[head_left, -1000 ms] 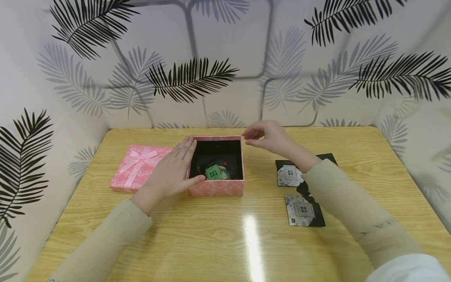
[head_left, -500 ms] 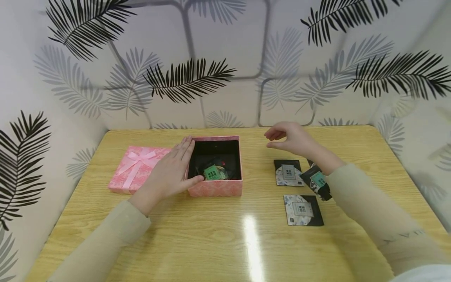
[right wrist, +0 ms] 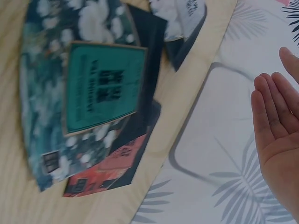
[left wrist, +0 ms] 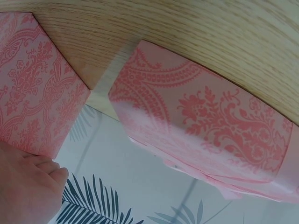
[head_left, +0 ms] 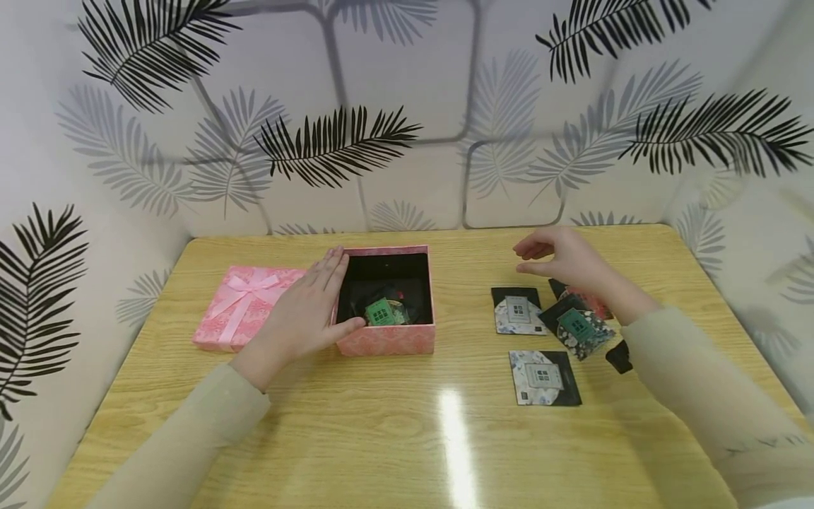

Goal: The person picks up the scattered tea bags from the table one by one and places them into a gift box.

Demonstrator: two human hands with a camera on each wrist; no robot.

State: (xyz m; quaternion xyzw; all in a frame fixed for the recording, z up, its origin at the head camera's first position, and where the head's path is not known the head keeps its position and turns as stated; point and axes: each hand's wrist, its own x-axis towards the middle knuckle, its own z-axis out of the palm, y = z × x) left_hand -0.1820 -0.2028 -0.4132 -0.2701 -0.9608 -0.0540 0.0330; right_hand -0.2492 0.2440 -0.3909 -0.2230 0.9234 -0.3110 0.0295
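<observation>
My left hand (head_left: 295, 322) lies along the left rim of a pink patterned box (head_left: 388, 342), fingers extended and thumb at the front corner. In the left wrist view, its fingertips touch the box wall (left wrist: 37, 84). Inside the black interior lies a green-labelled sachet (head_left: 381, 312), with other items too dark to tell. My right hand (head_left: 569, 260) hovers right of the box, fingers loosely bent, holding nothing. Below it lie a green-labelled floral sachet (head_left: 577, 325), a red sachet (head_left: 594, 302) partly under the arm, and two grey-labelled sachets, one behind (head_left: 518, 314) and one in front (head_left: 543, 378).
Left of the box sits its pink lid (head_left: 232, 307) with a ribbon bow, partly behind my left hand. A small black piece (head_left: 619, 357) shows beside my right sleeve. The wooden table (head_left: 381, 438) meets a leaf-patterned wall (head_left: 407, 177) at the back.
My right hand has moved right, away from the box, uncovering the green-labelled and red sachets. The left hand stays on the box rim.
</observation>
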